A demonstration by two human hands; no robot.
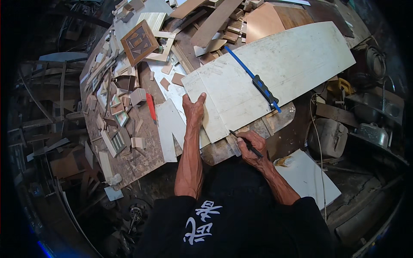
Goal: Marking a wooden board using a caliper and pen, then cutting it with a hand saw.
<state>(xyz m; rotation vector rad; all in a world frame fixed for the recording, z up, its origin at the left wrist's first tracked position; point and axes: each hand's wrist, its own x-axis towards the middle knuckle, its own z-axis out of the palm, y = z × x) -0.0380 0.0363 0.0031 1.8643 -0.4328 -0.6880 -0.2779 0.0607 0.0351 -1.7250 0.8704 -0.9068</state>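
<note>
I found the left hand (194, 109) resting on the board (297, 56), finger spread unclear. The right hand (258, 142) pinched a pen (256, 152) at the board's near edge. I judged this marking; the next move called for a steady board. To the right hand's right was a jug (328, 138), contents hidden.

Bare forearms (189, 165) outstretched, left grip (193, 107) with thumb (201, 99) extended, right grip (253, 146) farther back, curled.
</note>
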